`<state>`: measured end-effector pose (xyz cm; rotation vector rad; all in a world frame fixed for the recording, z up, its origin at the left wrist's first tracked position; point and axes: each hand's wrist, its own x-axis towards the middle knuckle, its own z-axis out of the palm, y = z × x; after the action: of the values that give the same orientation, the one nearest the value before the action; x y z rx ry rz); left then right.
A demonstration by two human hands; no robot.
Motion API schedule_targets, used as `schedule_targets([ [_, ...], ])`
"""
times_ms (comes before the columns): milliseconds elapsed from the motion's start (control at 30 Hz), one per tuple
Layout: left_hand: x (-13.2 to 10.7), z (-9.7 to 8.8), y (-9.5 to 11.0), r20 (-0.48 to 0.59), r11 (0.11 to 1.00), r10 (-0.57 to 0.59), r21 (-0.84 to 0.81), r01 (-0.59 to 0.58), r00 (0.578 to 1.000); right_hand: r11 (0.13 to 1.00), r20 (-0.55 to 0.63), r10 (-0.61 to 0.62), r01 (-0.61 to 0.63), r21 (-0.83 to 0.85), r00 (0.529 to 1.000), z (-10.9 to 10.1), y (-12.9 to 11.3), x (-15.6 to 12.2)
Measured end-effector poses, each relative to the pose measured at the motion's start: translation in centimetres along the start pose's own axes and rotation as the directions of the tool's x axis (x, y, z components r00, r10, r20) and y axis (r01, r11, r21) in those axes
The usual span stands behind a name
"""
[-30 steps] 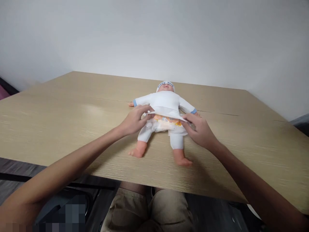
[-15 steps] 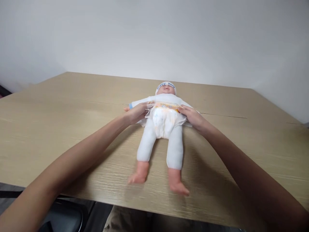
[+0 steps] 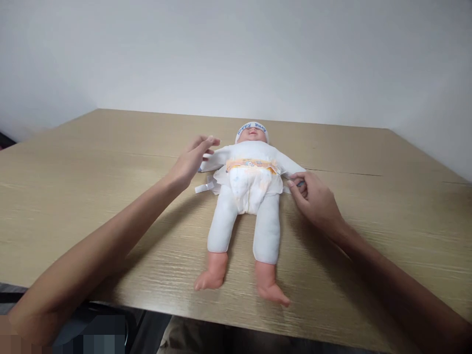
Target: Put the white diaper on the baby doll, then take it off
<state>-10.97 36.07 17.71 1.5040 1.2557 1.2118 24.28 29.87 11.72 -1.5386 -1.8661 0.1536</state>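
A baby doll (image 3: 254,148) lies on its back in a white suit and a lettered cap, feet towards me. Around its hips sits a white diaper (image 3: 249,189) with an orange printed waistband. A white fastening tab (image 3: 204,188) sticks out from the diaper's left side. My left hand (image 3: 193,160) is raised beside the doll's arm on the left, fingers loosely apart, with nothing in them. My right hand (image 3: 315,199) is curled round the end of the doll's other arm, where a bit of blue cuff (image 3: 301,184) shows between thumb and fingers. Its fingertips are partly hidden.
The doll rests on a wide wooden table (image 3: 110,142) with a thin seam running across it. A pale wall (image 3: 236,54) stands behind. Below the front edge are my lap (image 3: 191,337) and part of a dark chair at the left.
Both hands have let go of the diaper's waistband. My left hand has moved up and left, uncovering the side tab; my right hand has moved right and down to the doll's arm end.
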Motion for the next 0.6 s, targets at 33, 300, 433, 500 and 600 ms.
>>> schedule_targets([
  [33, -0.7, 0.6, 1.0, 0.012, 0.992, 0.1, 0.073, -0.101, 0.995, 0.998, 0.011, -0.02, 0.02, -0.054, 1.0, 0.0, 0.5, -0.5],
  [300, -1.6, 9.4, 3.1, 0.485, 0.66, 0.44, 0.396, -0.639, 0.756, 0.986, 0.056, 0.121, -0.114, -0.121, 0.991, 1.2, 2.0, -0.3],
  [433, -1.2, 10.7, 2.0, 0.477, 0.585, 0.397, 0.526, -0.617, 0.784, 0.973, 0.119, 0.231, -0.227, -0.044, 0.966, 1.0, 1.8, -0.1],
  [500, -1.2, 10.7, 1.8, 0.475, 0.545, 0.398, 0.566, -0.619, 0.785, 0.973, 0.157, 0.228, -0.231, 0.003, 0.961, 0.6, 1.9, -0.1],
  [600, -1.3, 10.6, 1.7, 0.455, 0.514, 0.385, 0.617, -0.596, 0.803, 0.969, 0.21, 0.199, -0.224, 0.106, 0.957, -0.7, 2.3, 0.1],
])
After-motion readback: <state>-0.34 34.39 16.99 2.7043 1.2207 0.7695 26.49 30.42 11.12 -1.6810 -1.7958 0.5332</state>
